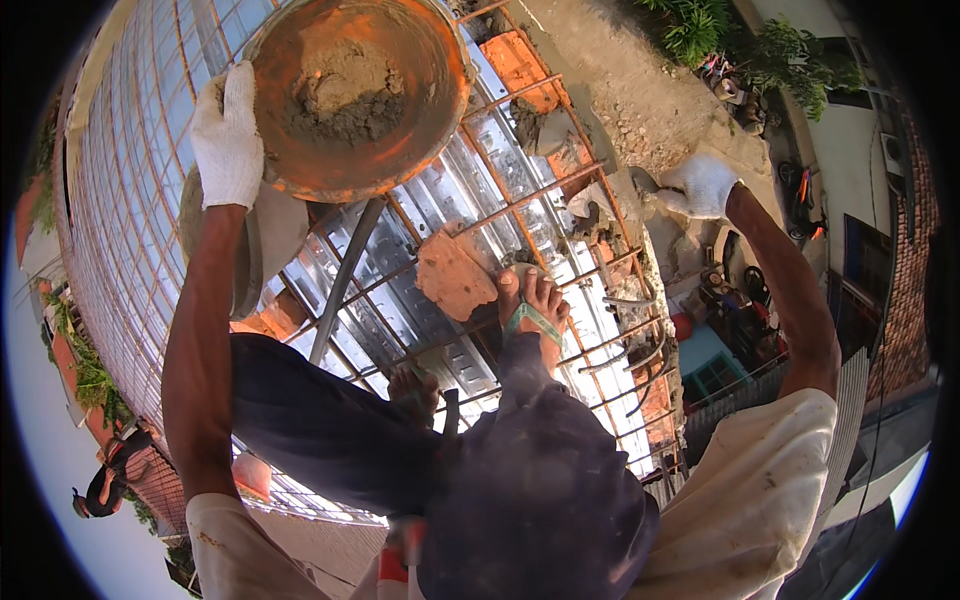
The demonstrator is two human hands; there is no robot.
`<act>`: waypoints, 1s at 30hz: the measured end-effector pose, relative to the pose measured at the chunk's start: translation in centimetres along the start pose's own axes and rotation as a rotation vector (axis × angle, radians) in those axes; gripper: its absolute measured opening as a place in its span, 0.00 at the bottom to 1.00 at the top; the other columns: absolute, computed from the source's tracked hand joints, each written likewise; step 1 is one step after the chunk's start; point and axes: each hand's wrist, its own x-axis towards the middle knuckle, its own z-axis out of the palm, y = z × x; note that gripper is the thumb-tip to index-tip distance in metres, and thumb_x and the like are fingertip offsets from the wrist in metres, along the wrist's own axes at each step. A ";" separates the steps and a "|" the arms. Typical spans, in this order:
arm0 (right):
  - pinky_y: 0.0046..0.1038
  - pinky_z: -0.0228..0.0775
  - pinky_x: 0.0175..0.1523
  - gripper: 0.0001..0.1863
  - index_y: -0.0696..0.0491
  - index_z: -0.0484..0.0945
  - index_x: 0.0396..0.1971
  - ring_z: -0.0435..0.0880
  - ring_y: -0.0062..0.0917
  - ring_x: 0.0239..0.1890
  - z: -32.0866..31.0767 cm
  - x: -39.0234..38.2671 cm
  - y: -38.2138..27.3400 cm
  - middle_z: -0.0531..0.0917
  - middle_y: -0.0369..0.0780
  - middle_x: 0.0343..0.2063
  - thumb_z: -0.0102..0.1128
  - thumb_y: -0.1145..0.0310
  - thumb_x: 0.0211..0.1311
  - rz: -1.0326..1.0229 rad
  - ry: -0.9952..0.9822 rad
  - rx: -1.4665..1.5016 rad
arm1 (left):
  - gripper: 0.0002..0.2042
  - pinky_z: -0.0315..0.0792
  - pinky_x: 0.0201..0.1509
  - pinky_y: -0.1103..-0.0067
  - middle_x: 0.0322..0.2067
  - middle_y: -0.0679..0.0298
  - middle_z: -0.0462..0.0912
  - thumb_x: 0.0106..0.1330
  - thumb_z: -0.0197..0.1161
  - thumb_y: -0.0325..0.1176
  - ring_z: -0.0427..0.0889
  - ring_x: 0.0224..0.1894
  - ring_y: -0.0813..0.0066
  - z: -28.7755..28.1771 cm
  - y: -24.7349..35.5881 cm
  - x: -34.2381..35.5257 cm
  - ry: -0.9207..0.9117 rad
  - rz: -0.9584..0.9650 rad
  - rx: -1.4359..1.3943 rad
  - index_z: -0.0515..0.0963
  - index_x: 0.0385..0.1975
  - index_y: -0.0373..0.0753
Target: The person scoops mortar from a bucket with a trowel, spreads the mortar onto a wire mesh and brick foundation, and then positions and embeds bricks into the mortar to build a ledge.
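Observation:
My left hand (pixel 228 140), in a white knit glove, is closed on the left rim of a wide orange basin (pixel 432 135). A heap of wet grey-brown mortar (pixel 350 95) lies in the basin, and grey smears coat its inside. My right hand (pixel 703 186), gloved too, reaches out past the slab's edge on the right. Its fingers are closed round a trowel; the small dark blade (pixel 643 180) points left, and the handle is hidden in the glove. Below the blade runs a rough, mortar-smeared brick edge (pixel 600 215).
Rusty rebar mesh (pixel 515 205) covers shiny corrugated metal decking (pixel 425 195) under my sandalled feet (pixel 535 310). A broken brick piece (pixel 455 272) and a dark tube (pixel 345 285) lie there. Beyond the right edge, the ground drops well below. Another person (pixel 108 475) is far off at lower left.

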 end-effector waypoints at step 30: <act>0.49 0.77 0.40 0.16 0.52 0.85 0.35 0.86 0.52 0.34 2.6 1.9 -0.8 0.86 0.50 0.29 0.62 0.54 0.71 -0.026 -0.066 0.054 | 0.24 0.77 0.55 0.69 0.41 0.51 0.89 0.80 0.63 0.50 0.84 0.44 0.67 0.5 0.7 -0.6 0.049 0.055 0.007 0.84 0.53 0.29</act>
